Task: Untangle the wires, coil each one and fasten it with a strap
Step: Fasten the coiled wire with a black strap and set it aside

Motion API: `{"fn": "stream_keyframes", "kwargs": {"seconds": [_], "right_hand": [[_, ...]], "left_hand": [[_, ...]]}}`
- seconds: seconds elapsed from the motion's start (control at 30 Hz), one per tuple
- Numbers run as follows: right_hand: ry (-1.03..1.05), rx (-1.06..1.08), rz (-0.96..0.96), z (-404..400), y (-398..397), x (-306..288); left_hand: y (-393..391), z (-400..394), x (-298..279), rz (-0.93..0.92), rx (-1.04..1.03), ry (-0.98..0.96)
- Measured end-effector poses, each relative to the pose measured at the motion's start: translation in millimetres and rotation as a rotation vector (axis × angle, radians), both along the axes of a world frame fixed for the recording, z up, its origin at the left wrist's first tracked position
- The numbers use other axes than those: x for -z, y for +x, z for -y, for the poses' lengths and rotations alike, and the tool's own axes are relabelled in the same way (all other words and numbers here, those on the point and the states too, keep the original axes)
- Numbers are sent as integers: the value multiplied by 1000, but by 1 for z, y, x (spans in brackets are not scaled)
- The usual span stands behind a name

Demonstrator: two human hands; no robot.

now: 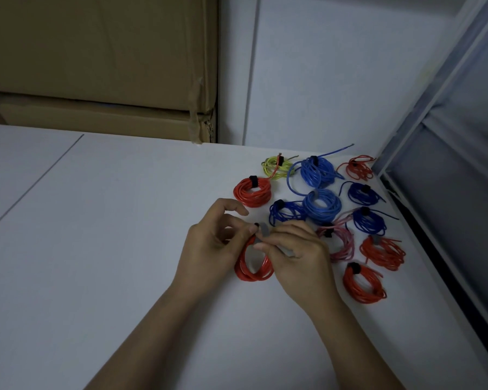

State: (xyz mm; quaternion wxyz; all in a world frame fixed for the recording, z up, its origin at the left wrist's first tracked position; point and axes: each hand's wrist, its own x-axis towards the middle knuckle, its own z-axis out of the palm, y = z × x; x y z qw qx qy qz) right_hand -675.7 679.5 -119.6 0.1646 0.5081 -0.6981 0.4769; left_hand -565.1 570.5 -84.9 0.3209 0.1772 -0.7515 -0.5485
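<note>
A coiled red wire [253,270] stands on edge on the white table [96,220] between my hands. My left hand [209,246] grips the top of this coil, thumb and fingers curled round it. My right hand [296,254] pinches a grey strap [264,230] that lies over the coil's top. Behind and to the right lie several coils with straps on them: a red one [252,192], a yellow-green one [276,167], light blue ones [317,170], dark blue ones [285,212], a pink one [338,243] and more red ones [364,284].
Cardboard boxes [96,66] stand behind the table's far edge at the left. A white wall [335,80] closes the back. A grey metal frame [434,108] runs along the table's right edge, close to the outer coils.
</note>
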Motion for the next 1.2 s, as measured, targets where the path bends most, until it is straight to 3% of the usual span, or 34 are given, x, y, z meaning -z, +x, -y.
{"fn": "stream_keyframes", "kwargs": {"seconds": [0.1, 0.27, 0.43, 0.57, 1.0, 1.2], "right_hand": [[-17, 4, 12, 0, -1, -1], [102, 2, 328, -7, -4, -4], [6, -58, 29, -8, -9, -6], [-56, -28, -23, -6, -9, -3], [54, -318, 332, -14, -12, -13], [-17, -312, 461, -10, -9, -13]], "left_hand": [[1, -1, -1, 0, 41, 17], [1, 2, 0, 25, 128, 88], [0, 6, 3, -2, 179, 132], [0, 8, 1, -37, 217, 228], [0, 4, 1, -35, 197, 173], [0, 8, 1, -20, 258, 211]]}}
